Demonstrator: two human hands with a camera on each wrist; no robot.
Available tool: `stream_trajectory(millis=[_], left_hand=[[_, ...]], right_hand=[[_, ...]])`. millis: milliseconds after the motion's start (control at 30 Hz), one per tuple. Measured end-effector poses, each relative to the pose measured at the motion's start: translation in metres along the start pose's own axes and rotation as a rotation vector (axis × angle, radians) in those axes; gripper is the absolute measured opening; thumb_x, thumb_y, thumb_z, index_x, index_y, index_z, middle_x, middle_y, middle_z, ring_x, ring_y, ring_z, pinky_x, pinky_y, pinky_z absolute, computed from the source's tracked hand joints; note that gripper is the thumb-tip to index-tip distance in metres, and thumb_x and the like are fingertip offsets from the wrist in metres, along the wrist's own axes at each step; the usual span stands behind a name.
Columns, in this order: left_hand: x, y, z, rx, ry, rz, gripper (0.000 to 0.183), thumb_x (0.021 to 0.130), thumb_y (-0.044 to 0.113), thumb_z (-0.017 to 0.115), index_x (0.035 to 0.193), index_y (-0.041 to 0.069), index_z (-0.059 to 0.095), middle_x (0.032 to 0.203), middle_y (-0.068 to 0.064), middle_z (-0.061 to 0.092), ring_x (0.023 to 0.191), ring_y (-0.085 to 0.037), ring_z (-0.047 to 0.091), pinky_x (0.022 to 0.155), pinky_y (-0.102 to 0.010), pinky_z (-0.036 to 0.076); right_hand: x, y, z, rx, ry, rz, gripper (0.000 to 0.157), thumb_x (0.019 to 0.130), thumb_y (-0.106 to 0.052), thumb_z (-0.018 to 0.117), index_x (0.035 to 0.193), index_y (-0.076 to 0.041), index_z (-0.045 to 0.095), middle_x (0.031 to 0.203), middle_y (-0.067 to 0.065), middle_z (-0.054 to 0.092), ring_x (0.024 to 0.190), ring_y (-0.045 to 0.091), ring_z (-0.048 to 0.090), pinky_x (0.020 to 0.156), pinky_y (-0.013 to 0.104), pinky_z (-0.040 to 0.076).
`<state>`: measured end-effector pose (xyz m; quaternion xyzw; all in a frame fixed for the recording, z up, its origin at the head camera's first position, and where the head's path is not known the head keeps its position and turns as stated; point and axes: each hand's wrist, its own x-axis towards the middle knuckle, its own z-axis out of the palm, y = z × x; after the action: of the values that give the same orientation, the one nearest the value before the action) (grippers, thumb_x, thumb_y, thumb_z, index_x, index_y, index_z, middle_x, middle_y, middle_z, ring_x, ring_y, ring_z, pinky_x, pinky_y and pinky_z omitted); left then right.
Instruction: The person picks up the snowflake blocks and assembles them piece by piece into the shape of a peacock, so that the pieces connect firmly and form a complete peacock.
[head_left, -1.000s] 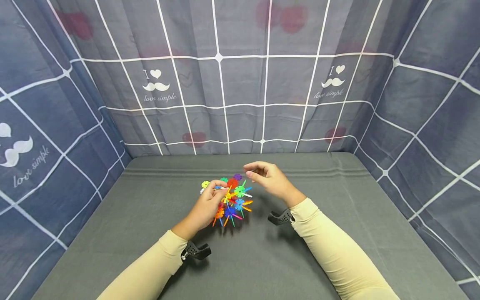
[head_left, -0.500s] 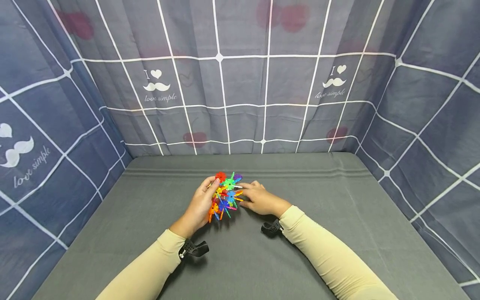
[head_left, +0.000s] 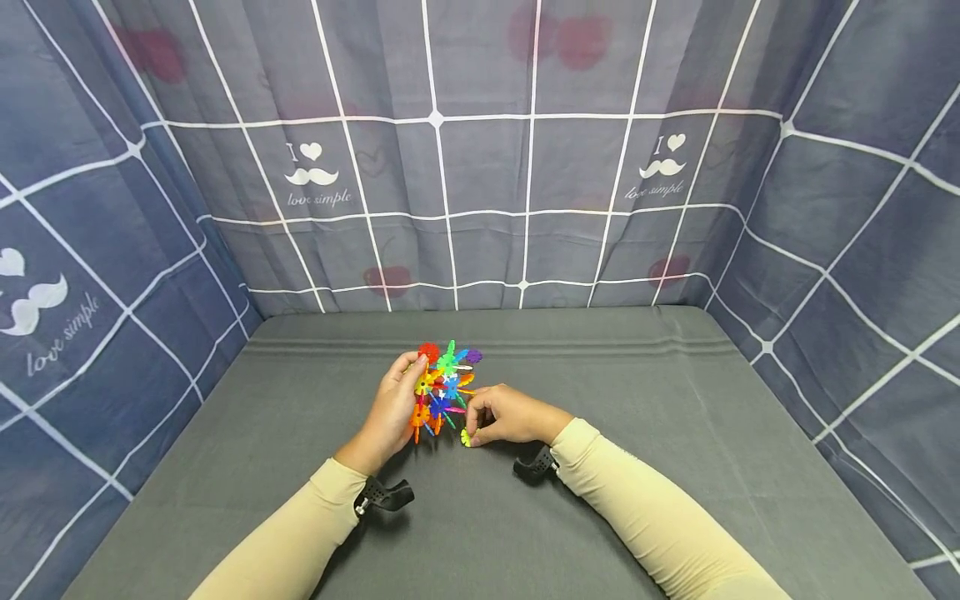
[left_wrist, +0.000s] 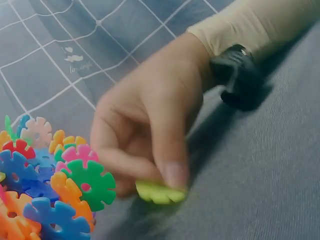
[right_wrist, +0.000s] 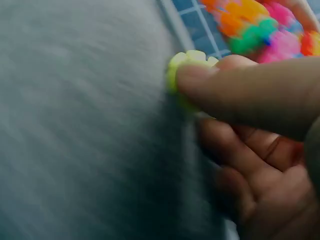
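Observation:
My left hand [head_left: 390,404] grips a spiky ball of interlocked plastic snowflake discs [head_left: 441,407] in many colours, left of the table's middle. Thumb on the near side, its other fingers are mostly hidden behind the ball. To the right, my right hand [head_left: 512,415] pinches a single yellow-green snowflake disc [head_left: 466,437] between thumb and fingertips, low over the table. The left wrist view shows this notched disc [left_wrist: 159,195] beside the ball's green disc [left_wrist: 90,185]. In the right wrist view my thumb covers part of the yellow-green disc [right_wrist: 172,72].
A purple disc [head_left: 473,356] lies on the grey cloth-covered table [head_left: 480,533] just behind the ball. Checked curtains [head_left: 487,167] enclose the back and both sides. Each wrist wears a black camera mount, such as the right one [head_left: 533,467].
My left hand has shifted the ball leftward. My right hand has come down from above the table, reached in beside the ball, and now pinches the yellow-green disc closer to me.

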<state>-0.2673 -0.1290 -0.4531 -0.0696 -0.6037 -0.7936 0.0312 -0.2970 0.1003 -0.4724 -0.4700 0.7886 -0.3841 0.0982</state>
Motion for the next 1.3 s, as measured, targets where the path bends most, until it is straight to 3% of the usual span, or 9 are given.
stream_trajectory(millis=[100,267,367,533,700,1000,1300], left_hand=[[0.000,-0.001,0.000,0.097,0.016,0.065,0.032,0.112,0.027,0.057,0.116,-0.004,0.060,0.099,-0.008,0.058,0.086,-0.017,0.057,0.070,-0.025,0.050],[-0.004,0.001,0.000,0.284,-0.031,0.185,0.024,0.110,0.021,0.060,0.111,-0.002,0.067,0.090,-0.007,0.060,0.081,-0.017,0.054,0.070,-0.026,0.044],[-0.010,0.002,0.004,0.395,-0.076,0.237,0.018,0.110,0.018,0.059,0.109,0.003,0.069,0.085,-0.004,0.059,0.076,-0.017,0.052,0.066,-0.027,0.042],[-0.017,0.002,0.010,0.513,-0.150,0.339,0.012,0.109,0.015,0.061,0.105,0.008,0.071,0.074,0.000,0.052,0.063,-0.016,0.046,0.056,-0.028,0.039],[-0.020,0.002,0.013,0.561,-0.184,0.429,0.010,0.107,0.009,0.062,0.107,0.008,0.072,0.074,0.002,0.058,0.064,-0.015,0.053,0.058,-0.028,0.046],[-0.022,0.001,0.015,0.570,-0.174,0.512,0.011,0.105,0.001,0.062,0.105,0.005,0.073,0.074,0.000,0.063,0.064,-0.015,0.055,0.057,-0.026,0.047],[-0.035,0.028,0.028,0.583,-0.171,0.588,0.011,0.101,-0.008,0.061,0.102,-0.004,0.071,0.077,-0.008,0.066,0.066,-0.018,0.059,0.059,-0.025,0.049]], right_hand=[[-0.006,0.006,-0.013,0.093,0.067,0.029,0.012,0.089,0.004,0.082,0.092,-0.005,0.076,0.098,0.002,0.064,0.083,0.011,0.066,0.075,0.028,0.057],[-0.014,0.010,-0.040,0.226,0.464,0.069,0.011,0.096,0.007,0.074,0.107,0.008,0.077,0.121,0.020,0.068,0.101,0.030,0.070,0.084,0.028,0.058],[-0.017,-0.005,-0.051,0.284,0.608,0.028,0.017,0.099,0.006,0.071,0.114,0.010,0.076,0.128,0.023,0.068,0.108,0.039,0.070,0.089,0.030,0.058],[-0.017,-0.033,-0.057,0.269,0.572,-0.075,0.018,0.098,0.005,0.072,0.115,0.005,0.078,0.125,0.017,0.071,0.107,0.032,0.072,0.089,0.036,0.059],[-0.012,-0.051,-0.050,0.306,0.503,-0.161,0.016,0.093,0.010,0.076,0.108,0.006,0.079,0.118,0.019,0.071,0.100,0.031,0.072,0.084,0.040,0.061],[-0.014,-0.054,-0.042,0.313,0.475,-0.155,0.013,0.087,0.013,0.080,0.098,0.006,0.079,0.112,0.022,0.071,0.099,0.030,0.070,0.081,0.037,0.061],[-0.010,-0.057,-0.040,0.281,0.464,-0.141,0.011,0.091,0.008,0.079,0.101,0.002,0.082,0.113,0.014,0.074,0.105,0.029,0.071,0.084,0.039,0.060]])
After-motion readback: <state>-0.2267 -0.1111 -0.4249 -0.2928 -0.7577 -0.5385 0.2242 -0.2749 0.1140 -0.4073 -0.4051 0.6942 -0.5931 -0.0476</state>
